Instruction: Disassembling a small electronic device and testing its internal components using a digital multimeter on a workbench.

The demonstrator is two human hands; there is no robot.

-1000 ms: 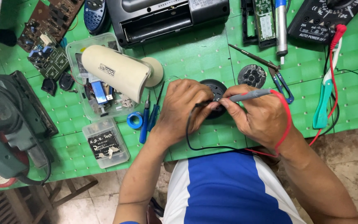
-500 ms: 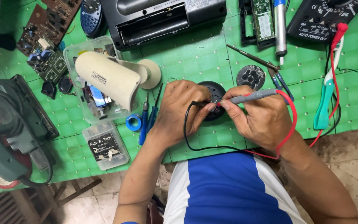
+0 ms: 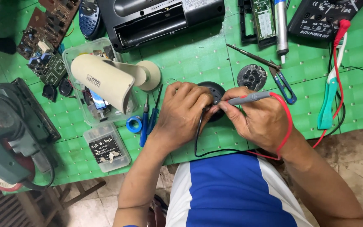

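Green-matted counter (image 3: 215, 54): near its front edge, the left hand (image 3: 183, 111) steadies a black round part (image 3: 215, 90), fingers clamped on it, so the right hand (image 3: 259, 120), pinching a grey probe (image 3: 248, 98), can touch contacts.

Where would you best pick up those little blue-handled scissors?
Judging by their pose, take the blue-handled scissors by the finger loops, coming from the near side: the loops point towards the person and lie free on the green mat, while the blades lie by the thin metal probe.
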